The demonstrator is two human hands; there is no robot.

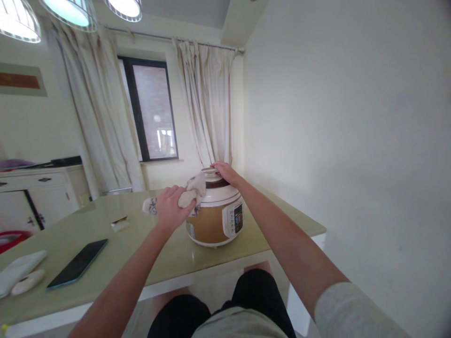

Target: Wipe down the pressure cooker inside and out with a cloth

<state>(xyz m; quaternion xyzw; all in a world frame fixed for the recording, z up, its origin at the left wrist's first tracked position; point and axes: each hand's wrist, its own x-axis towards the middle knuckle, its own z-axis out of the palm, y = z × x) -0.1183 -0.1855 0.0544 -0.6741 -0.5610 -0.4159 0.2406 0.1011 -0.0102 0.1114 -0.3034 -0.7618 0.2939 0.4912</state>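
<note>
A round cooker [215, 220] with a tan body, white lid and a small control panel stands near the right end of the pale green table [105, 220]. My left hand [170, 209] grips a crumpled light cloth [192, 191] and presses it against the cooker's left upper side. My right hand [225, 172] rests flat on top of the lid, fingers over its knob.
A dark phone [78, 264] lies on the table at left, with white objects [21, 274] near the left edge and a small item [120, 223] further back. A white cabinet [38, 192] stands at left. Wall at right, curtained window behind.
</note>
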